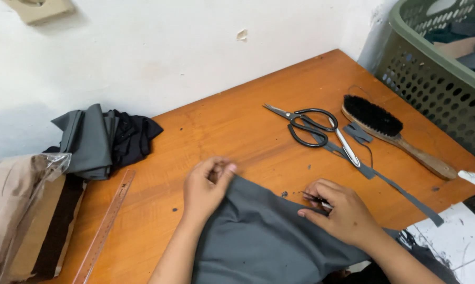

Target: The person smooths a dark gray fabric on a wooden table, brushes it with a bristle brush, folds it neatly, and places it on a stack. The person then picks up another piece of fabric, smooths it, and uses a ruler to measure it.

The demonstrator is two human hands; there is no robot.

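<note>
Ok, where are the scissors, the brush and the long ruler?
scissors (307,125), head view, on the black handle loops.
brush (373,115), head view, on the black bristles.
ruler (105,227), head view, on the middle of its wooden strip.

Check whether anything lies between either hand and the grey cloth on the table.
Nothing visible does. The left hand pinches the far edge of the grey woven cloth directly, and the right hand rests on its right edge, with a thin dark tool in its fingers. The black-handled scissors lie apart, farther back.
</note>
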